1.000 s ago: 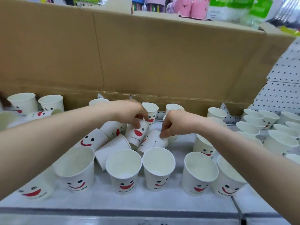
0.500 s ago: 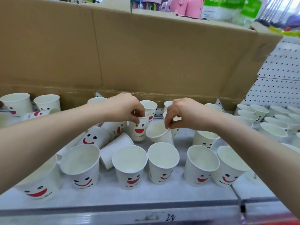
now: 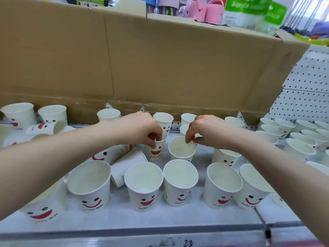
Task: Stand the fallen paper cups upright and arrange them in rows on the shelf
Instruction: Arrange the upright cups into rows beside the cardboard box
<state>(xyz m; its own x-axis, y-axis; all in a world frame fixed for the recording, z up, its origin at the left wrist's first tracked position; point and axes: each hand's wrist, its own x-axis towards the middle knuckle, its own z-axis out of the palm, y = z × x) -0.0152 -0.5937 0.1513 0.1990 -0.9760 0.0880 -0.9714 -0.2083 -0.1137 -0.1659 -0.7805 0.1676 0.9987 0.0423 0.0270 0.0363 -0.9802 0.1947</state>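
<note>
White paper cups with red smiley faces cover the grey shelf (image 3: 124, 221). My left hand (image 3: 142, 129) pinches the rim of an upright smiley cup (image 3: 155, 152) in the second row. Just to its right, my right hand (image 3: 203, 132) pinches the far rim of a second upright cup (image 3: 180, 150). A front row of several upright cups (image 3: 144, 186) stands nearer to me. Two fallen cups (image 3: 128, 163) lie on their sides left of the held ones, partly under my left forearm. Another fallen cup (image 3: 46, 126) lies at the far left.
A large cardboard box (image 3: 160, 68) walls off the back of the shelf. Several upright cups (image 3: 299, 150) crowd the right side before a white pegboard panel (image 3: 306, 97). More upright cups (image 3: 19, 114) stand at the back left. The shelf's front lip (image 3: 160, 236) runs below.
Both hands have tipped their fallen cups upright and set them side by side in the second row; a second ago those cups lay on their sides under my fingers.
</note>
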